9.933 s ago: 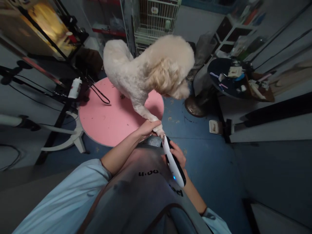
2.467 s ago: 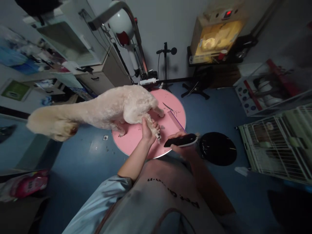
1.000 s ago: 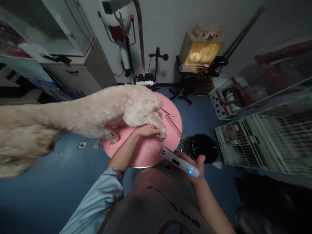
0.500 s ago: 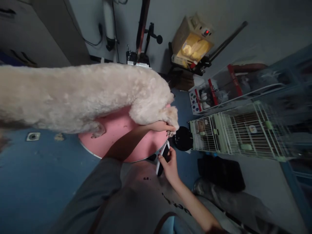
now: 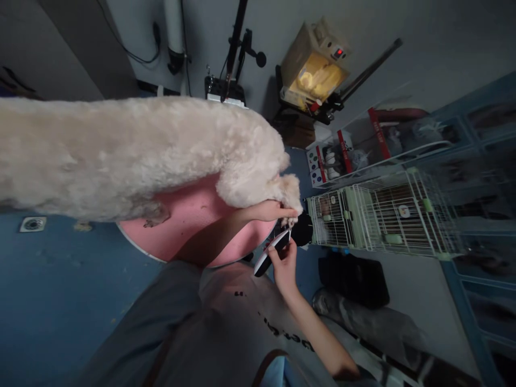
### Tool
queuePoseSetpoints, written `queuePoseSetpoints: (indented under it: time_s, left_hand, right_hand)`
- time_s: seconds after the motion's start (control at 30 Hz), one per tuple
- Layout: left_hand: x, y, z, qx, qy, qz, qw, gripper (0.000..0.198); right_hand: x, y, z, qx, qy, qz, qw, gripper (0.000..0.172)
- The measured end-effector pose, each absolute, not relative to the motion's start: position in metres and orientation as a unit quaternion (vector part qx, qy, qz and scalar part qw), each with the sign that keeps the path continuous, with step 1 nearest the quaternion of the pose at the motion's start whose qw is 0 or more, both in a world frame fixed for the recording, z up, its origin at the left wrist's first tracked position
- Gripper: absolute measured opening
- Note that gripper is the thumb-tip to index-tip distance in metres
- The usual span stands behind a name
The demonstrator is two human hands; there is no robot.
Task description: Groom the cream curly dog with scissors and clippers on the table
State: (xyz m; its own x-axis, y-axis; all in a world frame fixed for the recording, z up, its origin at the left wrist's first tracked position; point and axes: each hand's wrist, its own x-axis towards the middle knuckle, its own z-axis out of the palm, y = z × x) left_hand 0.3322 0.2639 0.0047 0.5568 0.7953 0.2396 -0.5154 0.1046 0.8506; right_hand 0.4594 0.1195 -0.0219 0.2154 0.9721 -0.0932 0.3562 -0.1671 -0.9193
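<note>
A cream-coloured, short-coated dog (image 5: 173, 145) stands on a round pink table (image 5: 193, 215), its body stretching out of view on the left. My left hand (image 5: 272, 210) is closed around one of its legs near the paw (image 5: 289, 219), which sticks out past the table's edge with the toes showing. Just below, my right hand (image 5: 285, 263) grips a white and black hair clipper (image 5: 269, 257) between thumb and fingers. The clipper's head points up at the paw's underside, very close to it; whether they touch I cannot tell.
A black post and clamp (image 5: 234, 70) rise behind the dog. To the right stand a lit cabinet (image 5: 318, 75), a wire cage (image 5: 387, 215), a shelf with boxes (image 5: 342, 161) and a black bag (image 5: 355, 279). A drain (image 5: 33, 224) lies in the blue floor.
My right hand has brought the clipper up to the paw and tilted it further over. My left hand keeps its hold on the leg. The view has shifted slightly.
</note>
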Motion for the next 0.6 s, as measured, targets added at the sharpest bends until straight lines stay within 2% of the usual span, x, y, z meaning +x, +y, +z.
queuePoseSetpoints:
  time_s: [0.17,0.4,0.53,0.6]
  left_hand:
    - [0.334,0.262,0.003,0.494,0.166,0.508,0.686,0.018]
    - [0.326,0.257,0.016,0.538,0.235,0.420,0.692,0.018]
    - [0.325,0.257,0.014,0.596,0.306,0.380,0.638,0.018]
    - [0.327,0.257,0.009,0.603,0.287,0.387,0.635,0.022]
  right_hand:
    - [0.465,0.126,-0.015,-0.653,-0.507,0.386,0.409,0.054]
    - [0.476,0.131,0.005,-0.647,-0.495,0.439,0.379,0.051]
    - [0.482,0.128,0.015,-0.613,-0.453,0.567,0.312,0.047]
    - [0.483,0.126,0.014,-0.581,-0.401,0.632,0.321,0.045]
